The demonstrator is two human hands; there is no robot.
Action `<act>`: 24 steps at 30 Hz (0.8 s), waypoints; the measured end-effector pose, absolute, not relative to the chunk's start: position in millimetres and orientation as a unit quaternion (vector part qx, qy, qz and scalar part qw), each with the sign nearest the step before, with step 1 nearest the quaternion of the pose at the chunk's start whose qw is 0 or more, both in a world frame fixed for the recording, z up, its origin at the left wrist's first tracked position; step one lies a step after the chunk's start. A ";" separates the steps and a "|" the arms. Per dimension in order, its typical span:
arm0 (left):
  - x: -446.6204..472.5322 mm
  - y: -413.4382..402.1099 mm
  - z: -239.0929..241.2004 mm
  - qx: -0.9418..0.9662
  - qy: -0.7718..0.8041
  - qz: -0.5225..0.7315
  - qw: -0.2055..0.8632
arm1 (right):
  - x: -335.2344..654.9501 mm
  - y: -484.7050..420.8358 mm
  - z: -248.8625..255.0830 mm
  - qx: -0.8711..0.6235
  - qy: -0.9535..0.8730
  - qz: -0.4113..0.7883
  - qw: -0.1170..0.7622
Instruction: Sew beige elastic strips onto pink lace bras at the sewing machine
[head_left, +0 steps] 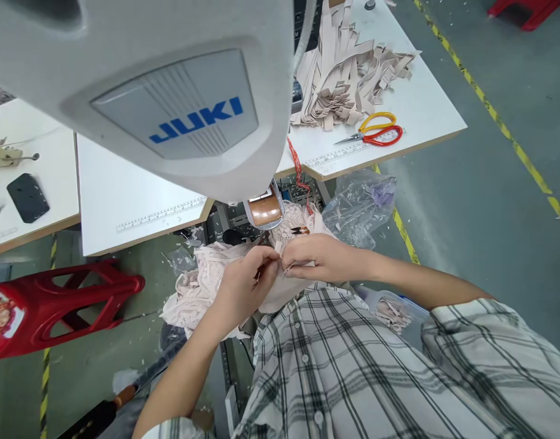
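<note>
My left hand (250,280) and my right hand (314,257) meet in front of my shirt, both closed in a pinch on pale pink lace fabric (202,277). The fingertips nearly touch, and the exact edge between them is too small to make out. More of the fabric hangs in folds to the left and bunches up behind my right hand. Small dark-tipped snips (300,230) show just beyond the right knuckles, partly covered. Above the hands is the head of a white JUKI sewing machine (195,122), with a lit copper-coloured plate (265,210) at its lower end.
Red-and-yellow-handled scissors (376,131) and a heap of beige strips (344,79) lie on the white table (426,110). A black phone (28,198) rests at left. A red stool (78,305) stands on the floor; a clear plastic bag (362,204) hangs at right, near a bin of strips (392,314).
</note>
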State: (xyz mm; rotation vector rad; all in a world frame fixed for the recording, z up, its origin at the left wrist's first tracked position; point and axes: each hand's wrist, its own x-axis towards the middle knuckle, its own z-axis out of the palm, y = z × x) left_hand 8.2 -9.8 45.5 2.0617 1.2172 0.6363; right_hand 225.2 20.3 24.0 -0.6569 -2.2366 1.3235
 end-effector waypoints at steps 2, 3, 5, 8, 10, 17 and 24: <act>8.1 -7.9 45.7 0.789 0.455 0.260 0.322 | 225.1 19.0 25.8 -0.238 -0.834 0.436 0.240; 7.7 -6.9 45.6 0.791 0.446 0.268 0.322 | 225.2 18.6 26.5 -0.231 -0.846 0.414 0.245; 6.3 -4.9 46.0 0.797 0.429 0.272 0.328 | 225.4 17.3 27.5 -0.209 -0.871 0.365 0.252; 3.8 -3.2 50.2 0.807 0.415 0.249 0.339 | 224.5 13.3 27.8 -0.180 -0.904 0.278 0.270; 3.1 -2.1 54.6 0.812 0.416 0.221 0.344 | 223.1 9.5 26.4 -0.179 -0.917 0.226 0.275; 13.8 4.0 49.6 0.783 0.482 0.143 0.367 | 213.2 4.9 11.3 -0.262 -0.875 0.286 0.289; 38.7 -13.9 24.9 0.535 0.535 0.422 0.499 | 207.0 5.4 24.5 -0.363 -0.723 0.462 0.363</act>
